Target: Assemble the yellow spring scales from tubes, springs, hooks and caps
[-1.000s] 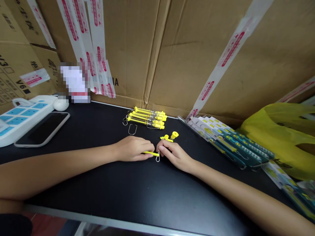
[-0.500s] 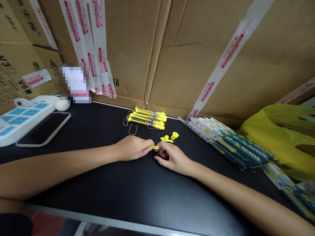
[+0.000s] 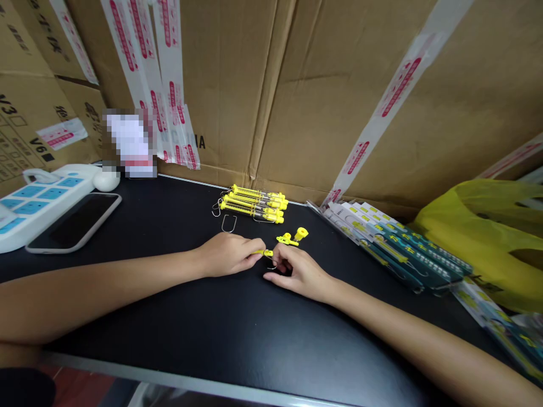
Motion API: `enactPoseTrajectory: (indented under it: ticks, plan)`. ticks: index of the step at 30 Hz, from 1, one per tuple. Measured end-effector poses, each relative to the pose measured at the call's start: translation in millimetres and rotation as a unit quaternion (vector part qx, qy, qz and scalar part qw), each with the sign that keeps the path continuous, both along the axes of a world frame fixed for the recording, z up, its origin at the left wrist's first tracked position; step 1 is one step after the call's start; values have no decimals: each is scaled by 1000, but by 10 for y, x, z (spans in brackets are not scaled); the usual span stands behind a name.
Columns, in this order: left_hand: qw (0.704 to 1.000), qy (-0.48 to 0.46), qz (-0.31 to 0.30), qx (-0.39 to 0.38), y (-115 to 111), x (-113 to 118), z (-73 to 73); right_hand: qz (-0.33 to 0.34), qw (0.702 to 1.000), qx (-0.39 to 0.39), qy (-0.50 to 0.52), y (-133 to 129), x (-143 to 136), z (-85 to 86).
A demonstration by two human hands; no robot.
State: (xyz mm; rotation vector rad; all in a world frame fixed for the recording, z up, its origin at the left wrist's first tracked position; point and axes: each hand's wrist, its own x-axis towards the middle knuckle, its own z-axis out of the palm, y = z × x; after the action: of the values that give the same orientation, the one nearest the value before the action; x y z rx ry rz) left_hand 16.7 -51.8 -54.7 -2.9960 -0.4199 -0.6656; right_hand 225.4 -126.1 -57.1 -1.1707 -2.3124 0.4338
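My left hand [image 3: 232,254] is closed on a small yellow plastic piece [image 3: 268,253], whose end sticks out past the thumb. Right of it, my right hand [image 3: 300,271] has its thumb apart from its curled fingers, which are at the piece's tip. A thin metal hook [image 3: 271,268] shows between the hands; what bears it is hard to make out. Just behind the hands lie loose yellow parts [image 3: 288,239] and a yellow round-topped part [image 3: 301,233]. A bent wire loop [image 3: 229,224] lies behind my left hand, near a bundle of yellow hooked tools [image 3: 254,203].
At the left are a white power strip [image 3: 46,198] and a phone [image 3: 74,223]. Packaged items [image 3: 394,243] and a yellow bag [image 3: 487,237] stand at the right. Cardboard [image 3: 339,113] rises behind the black table [image 3: 237,339].
My right thumb has opened slightly away from the fingers, and the thin metal hook shows more clearly between the hands. My left hand has hardly moved.
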Motion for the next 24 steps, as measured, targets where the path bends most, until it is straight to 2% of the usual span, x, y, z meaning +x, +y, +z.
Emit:
enactPoseTrajectory:
  ticks: [7,13,18,24]
  plan:
    - [1000,-5,6,-2,11,-8,-17,-14,999,25,-20,-7,3,-19]
    - [1000,-19,-1,-15,2,-9,2,3,997,50,-53,-17,3,2]
    - [1000,-21,-8,-19,-6,-11,6,11,999,24,-36,-5,4,7]
    - [1000,-4,12,-6,-9,-10,-10,34,999,0,-7,-5,9,24]
